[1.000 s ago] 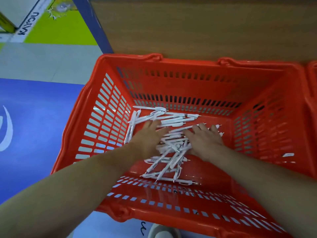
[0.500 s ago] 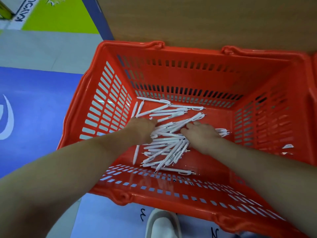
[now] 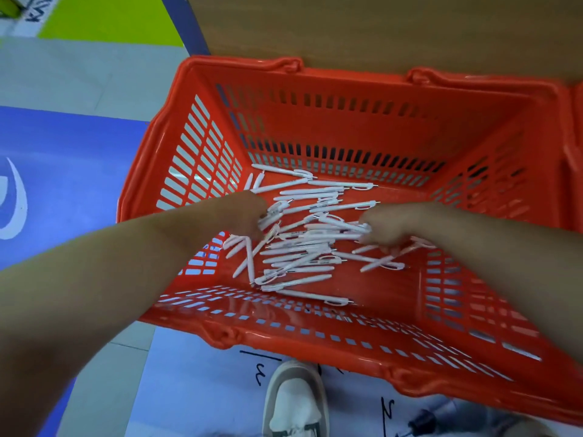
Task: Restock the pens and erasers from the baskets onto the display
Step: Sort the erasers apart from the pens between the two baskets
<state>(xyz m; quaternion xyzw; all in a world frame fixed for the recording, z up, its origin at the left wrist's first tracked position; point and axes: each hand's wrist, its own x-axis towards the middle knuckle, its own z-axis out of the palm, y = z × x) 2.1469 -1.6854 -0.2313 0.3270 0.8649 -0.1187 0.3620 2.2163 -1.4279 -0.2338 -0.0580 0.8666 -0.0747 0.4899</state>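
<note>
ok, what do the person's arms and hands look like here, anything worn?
Both the left forearm and right forearm are bare to the frame edge, no sleeves in view. The left hand and right hand are ungloved; no watch, band or ring shows, though both are motion-blurred.

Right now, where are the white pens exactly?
In the head view, the white pens lie piled on the floor of the orange basket, near the centre, between the left hand and the right hand, which both touch them.
</note>
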